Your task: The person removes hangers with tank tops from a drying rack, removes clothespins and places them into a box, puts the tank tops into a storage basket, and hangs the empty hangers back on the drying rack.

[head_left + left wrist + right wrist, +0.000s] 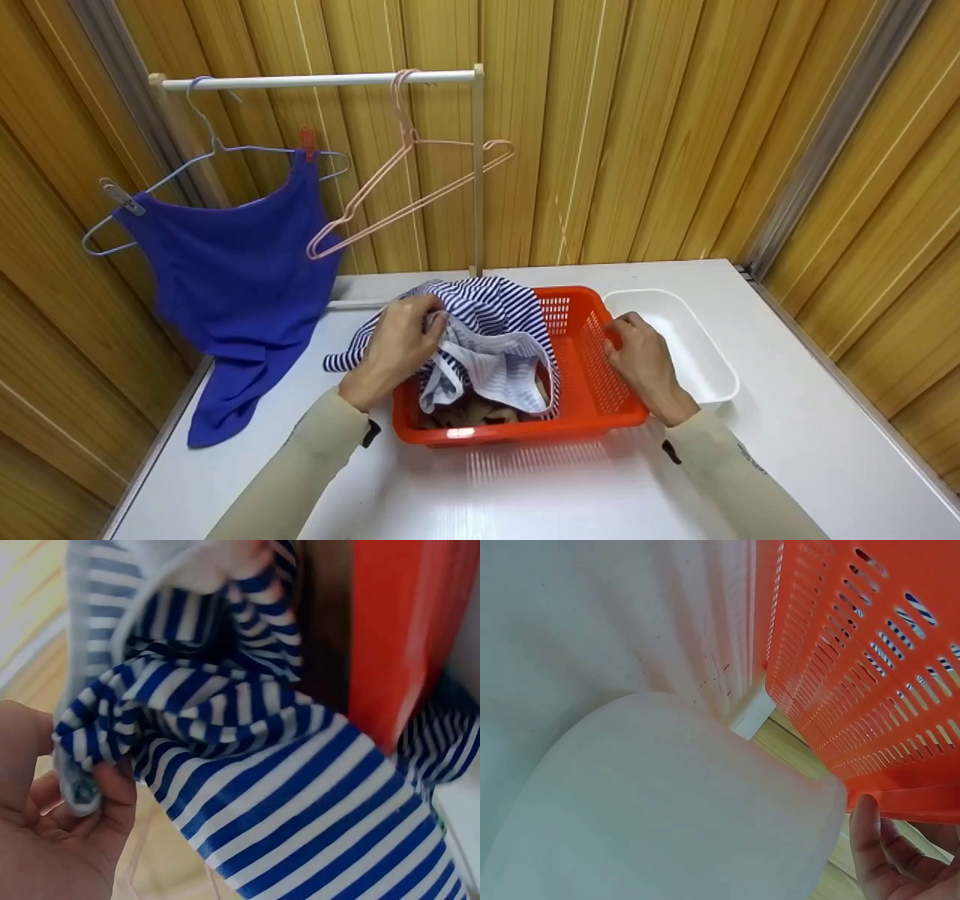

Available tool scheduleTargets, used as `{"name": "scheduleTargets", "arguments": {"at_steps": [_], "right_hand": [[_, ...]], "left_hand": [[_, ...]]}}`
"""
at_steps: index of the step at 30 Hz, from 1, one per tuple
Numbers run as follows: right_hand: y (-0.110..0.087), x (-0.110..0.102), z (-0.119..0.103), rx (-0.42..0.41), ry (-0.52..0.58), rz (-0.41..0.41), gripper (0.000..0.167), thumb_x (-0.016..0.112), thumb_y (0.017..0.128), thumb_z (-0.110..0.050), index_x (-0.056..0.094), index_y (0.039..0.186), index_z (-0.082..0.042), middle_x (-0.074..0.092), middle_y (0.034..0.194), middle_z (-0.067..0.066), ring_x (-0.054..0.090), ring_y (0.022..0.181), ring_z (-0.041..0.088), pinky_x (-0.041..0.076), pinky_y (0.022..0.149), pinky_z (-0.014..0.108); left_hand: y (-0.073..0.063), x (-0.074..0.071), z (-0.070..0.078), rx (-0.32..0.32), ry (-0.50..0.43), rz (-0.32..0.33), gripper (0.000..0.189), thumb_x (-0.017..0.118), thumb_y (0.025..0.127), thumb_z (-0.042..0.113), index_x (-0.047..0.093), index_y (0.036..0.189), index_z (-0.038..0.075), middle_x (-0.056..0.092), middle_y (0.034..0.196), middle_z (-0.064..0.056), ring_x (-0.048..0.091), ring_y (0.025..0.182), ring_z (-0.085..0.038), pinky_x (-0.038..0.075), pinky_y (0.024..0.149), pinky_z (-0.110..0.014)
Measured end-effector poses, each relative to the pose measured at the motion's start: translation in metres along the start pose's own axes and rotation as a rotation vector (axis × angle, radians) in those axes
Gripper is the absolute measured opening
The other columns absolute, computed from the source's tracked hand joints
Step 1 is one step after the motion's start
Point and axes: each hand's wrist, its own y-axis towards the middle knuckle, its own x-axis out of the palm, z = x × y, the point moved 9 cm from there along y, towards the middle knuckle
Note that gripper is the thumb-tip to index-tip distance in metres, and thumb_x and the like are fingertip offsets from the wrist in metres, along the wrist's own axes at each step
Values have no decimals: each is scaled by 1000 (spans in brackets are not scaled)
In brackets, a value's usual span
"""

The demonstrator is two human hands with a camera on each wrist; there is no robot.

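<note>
My left hand (401, 341) pinches the bunched edge of a navy-and-white striped garment (495, 306), with its pale inside partly turned out. The garment lies over the left part of a red plastic basket (574, 367), and one striped end hangs past the rim. In the left wrist view, the fingers (109, 791) grip the gathered striped cloth (300, 802). At the basket's right rim, my right hand (643, 364) holds on, its fingertips against the rim in the right wrist view. Some brownish cloth (476, 412) shows beneath the garment; most of it is hidden.
Right of the basket stands a white tub (694, 352). At the back left, a rack with a white rail (300, 80) carries pink hangers (375, 184) and a blue hanger (176, 174). A blue top (240, 247) hangs there, held by a grey clip (122, 196) and a red clip (308, 144).
</note>
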Motion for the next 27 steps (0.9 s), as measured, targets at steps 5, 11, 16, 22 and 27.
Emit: {"name": "scheduleTargets", "arguments": {"at_steps": [5,11,16,22,27], "right_hand": [[0,0,0,2,-1,-1,18,74,75,-1,71,92,4,65,90,16,66,79,34,55,69,47],[0,-1,1,1,-7,11,18,74,75,0,71,92,4,65,89,17,66,78,34,55,69,47],[-1,1,1,8,-8,-5,18,73,75,-1,71,92,4,64,90,17,66,78,34,55,68,47],[0,1,0,2,-3,-5,17,72,76,-1,71,92,3,65,91,16,66,78,33,55,68,47],[1,1,1,14,2,-13,17,72,76,-1,71,92,3,65,92,16,66,79,34,55,68,48]], "left_hand": [[-18,35,9,34,35,-220,5,66,90,8,69,87,10,68,82,-2,60,73,-13,53,67,-30],[-46,74,6,49,113,-625,11,64,95,23,66,96,12,57,79,1,53,74,-15,48,72,-33],[-54,66,-4,-42,38,-713,37,64,95,30,64,127,11,68,116,-3,62,103,-18,49,100,-41],[-47,22,-30,-114,30,-621,53,71,90,30,56,137,11,57,139,-12,52,130,-31,37,111,-51],[-62,6,-74,-196,38,-638,74,77,80,14,43,146,14,42,150,-18,40,137,-40,32,113,-58]]}}
